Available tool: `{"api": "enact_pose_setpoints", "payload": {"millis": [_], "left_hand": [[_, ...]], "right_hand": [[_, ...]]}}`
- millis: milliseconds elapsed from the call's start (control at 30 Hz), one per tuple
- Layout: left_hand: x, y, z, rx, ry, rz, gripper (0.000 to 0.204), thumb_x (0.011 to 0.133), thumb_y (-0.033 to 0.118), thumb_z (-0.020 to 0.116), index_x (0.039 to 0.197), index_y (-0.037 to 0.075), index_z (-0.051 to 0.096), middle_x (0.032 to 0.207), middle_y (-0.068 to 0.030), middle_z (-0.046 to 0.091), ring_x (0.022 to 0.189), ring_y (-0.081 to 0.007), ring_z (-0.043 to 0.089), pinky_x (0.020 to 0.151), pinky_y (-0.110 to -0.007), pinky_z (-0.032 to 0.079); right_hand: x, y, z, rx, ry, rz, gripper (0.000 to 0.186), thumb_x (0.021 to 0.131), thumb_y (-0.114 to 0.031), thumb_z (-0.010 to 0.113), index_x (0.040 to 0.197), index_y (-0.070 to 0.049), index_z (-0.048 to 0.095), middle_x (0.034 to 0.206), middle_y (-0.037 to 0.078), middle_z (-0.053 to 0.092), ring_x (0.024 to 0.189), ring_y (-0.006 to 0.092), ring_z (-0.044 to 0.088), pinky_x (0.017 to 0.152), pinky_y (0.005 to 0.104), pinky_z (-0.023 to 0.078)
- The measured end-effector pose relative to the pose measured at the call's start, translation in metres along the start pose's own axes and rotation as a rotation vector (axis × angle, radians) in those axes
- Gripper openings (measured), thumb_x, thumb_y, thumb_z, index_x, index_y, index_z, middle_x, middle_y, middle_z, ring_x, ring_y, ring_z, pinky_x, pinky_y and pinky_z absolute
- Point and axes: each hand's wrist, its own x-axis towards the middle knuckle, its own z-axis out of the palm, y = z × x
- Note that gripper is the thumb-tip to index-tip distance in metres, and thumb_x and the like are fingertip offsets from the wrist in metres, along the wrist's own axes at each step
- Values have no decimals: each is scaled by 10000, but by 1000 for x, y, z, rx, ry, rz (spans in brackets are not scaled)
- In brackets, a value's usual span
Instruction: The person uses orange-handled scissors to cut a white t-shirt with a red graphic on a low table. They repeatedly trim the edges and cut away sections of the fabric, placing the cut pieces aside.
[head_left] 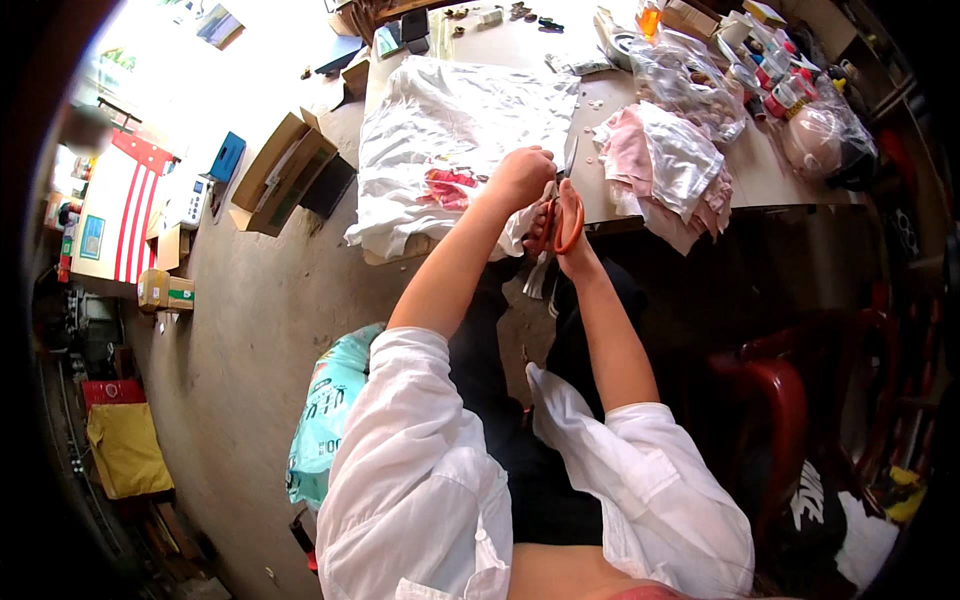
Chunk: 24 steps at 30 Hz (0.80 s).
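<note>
A white cloth, apparently a garment with a red and pink print, lies spread over the near left part of the table, its front edge hanging over. My left hand is closed at the cloth's right front part, fingers pinched on the fabric. Close beside it, my right hand grips a pair of scissors with orange handles. The blades point away from me, up beside my left hand. Part of the white fabric bunches between the two hands, and a strip of it dangles below. The exact cutting spot is hidden by my fingers.
Folded pink and white cloths lie to the right on the table. Behind them are clear plastic bags and bottles. A cardboard box stands left on the floor, a turquoise bag by my left side, and a dark red chair at right.
</note>
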Motion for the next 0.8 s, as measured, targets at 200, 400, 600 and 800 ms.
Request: {"api": "enact_pose_setpoints", "payload": {"millis": [200,400,600,800], "left_hand": [[-2,3,-2,-99,72,-53,91,749,108,590,761,69,672,824,-87,609,854,-272,599,747,-366,488],[-5,2,-3,17,117,-154,82,758,103,569,726,65,634,800,-116,614,824,-294,603,706,-398,490],[-8,-3,4,-60,79,-215,93,760,67,539,801,55,621,800,-137,616,798,-325,603,695,-414,483],[-7,-13,6,-275,25,-153,192,790,86,580,965,58,657,891,-152,638,848,-334,604,736,-381,484]], "right_hand": [[-1,-3,1,-21,79,-37,514,863,-657,435,724,-163,414,506,-56,366,373,62,360,342,215,346],[-8,-3,0,40,-14,39,572,858,-690,392,736,-133,424,559,-38,375,412,93,375,418,247,359],[-17,-14,2,303,-313,156,748,760,-817,357,915,-92,453,809,15,433,632,142,453,626,318,403],[-15,-22,-6,377,-323,167,747,741,-842,337,839,-109,439,747,-12,398,618,119,418,544,232,341]]}}
